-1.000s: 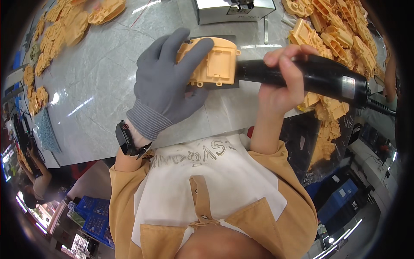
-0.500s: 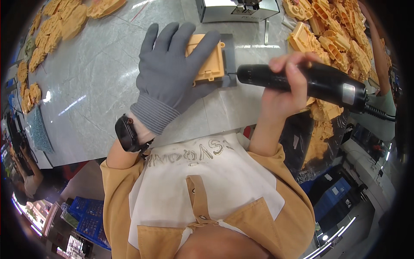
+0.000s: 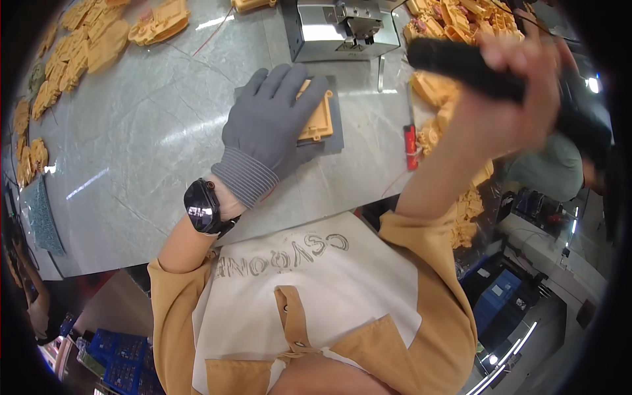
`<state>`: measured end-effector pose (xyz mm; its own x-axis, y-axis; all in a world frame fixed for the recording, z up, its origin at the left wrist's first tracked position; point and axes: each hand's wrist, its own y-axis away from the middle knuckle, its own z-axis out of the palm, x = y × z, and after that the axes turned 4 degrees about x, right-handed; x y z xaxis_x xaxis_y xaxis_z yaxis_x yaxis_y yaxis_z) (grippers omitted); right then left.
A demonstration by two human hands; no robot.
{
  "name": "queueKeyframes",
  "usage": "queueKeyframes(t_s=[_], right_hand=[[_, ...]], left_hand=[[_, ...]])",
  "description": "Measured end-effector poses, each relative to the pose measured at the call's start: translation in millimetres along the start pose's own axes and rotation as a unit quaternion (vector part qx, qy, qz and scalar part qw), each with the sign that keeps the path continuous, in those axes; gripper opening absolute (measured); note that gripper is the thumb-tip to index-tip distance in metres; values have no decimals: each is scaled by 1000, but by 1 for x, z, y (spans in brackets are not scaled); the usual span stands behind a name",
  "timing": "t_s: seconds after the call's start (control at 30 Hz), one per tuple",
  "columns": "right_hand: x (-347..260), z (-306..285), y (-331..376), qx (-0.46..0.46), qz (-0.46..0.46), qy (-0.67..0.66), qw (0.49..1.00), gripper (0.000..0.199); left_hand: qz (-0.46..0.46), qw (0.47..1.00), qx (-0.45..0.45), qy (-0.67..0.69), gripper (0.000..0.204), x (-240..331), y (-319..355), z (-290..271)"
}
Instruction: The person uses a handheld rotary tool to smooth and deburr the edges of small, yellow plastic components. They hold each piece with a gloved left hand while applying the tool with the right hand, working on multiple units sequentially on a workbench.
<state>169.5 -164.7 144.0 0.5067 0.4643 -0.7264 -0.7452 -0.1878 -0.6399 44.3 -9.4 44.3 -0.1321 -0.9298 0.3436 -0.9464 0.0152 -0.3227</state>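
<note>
My left hand (image 3: 266, 122), in a grey knit glove, lies over an orange plastic housing (image 3: 320, 124) and holds it down. Its fingers cover the left part of the housing. Under the housing is a dark grey flat pad (image 3: 334, 143) on the table. Up at the right, my bare right hand (image 3: 517, 99) is wrapped round a black corded electric screwdriver (image 3: 454, 62). The screwdriver points left, apart from the housing. Hand and tool are smeared by motion, and its bit cannot be made out.
Beyond the pad stands a metal box-shaped machine (image 3: 309, 43). Orange plastic parts (image 3: 85, 43) lie at the far left, with more orange parts (image 3: 454, 23) heaped at the right. A red object (image 3: 411, 148) lies near the right table edge. Another person's arm shows beyond the right heap.
My right hand has lifted the screwdriver up and to the right, away from the housing. My left hand stays on the housing. The view has shifted, showing more of the machine.
</note>
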Motion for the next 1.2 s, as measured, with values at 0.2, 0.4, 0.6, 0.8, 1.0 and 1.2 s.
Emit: queueKeyframes(t_s=[0.2, 0.4, 0.6, 0.8, 1.0, 1.2], right_hand=[[53, 49, -15, 42, -15, 21, 999, 27], [58, 57, -7, 45, 64, 153, 985, 27], [13, 36, 46, -83, 78, 24, 993, 40], [3, 54, 71, -92, 99, -6, 991, 44], [9, 61, 71, -103, 133, 16, 986, 43], [16, 64, 70, -142, 146, 15, 979, 33]], left_hand=[[-115, 980, 76, 144, 75, -5, 48, -10], [-122, 965, 76, 217, 78, -27, 62, 1], [-97, 956, 93, 260, 79, -35, 51, 12], [-73, 973, 90, 198, 81, -39, 58, 10], [-75, 977, 89, 181, 81, -41, 56, 7], [-78, 971, 97, 203, 78, -44, 59, 12]])
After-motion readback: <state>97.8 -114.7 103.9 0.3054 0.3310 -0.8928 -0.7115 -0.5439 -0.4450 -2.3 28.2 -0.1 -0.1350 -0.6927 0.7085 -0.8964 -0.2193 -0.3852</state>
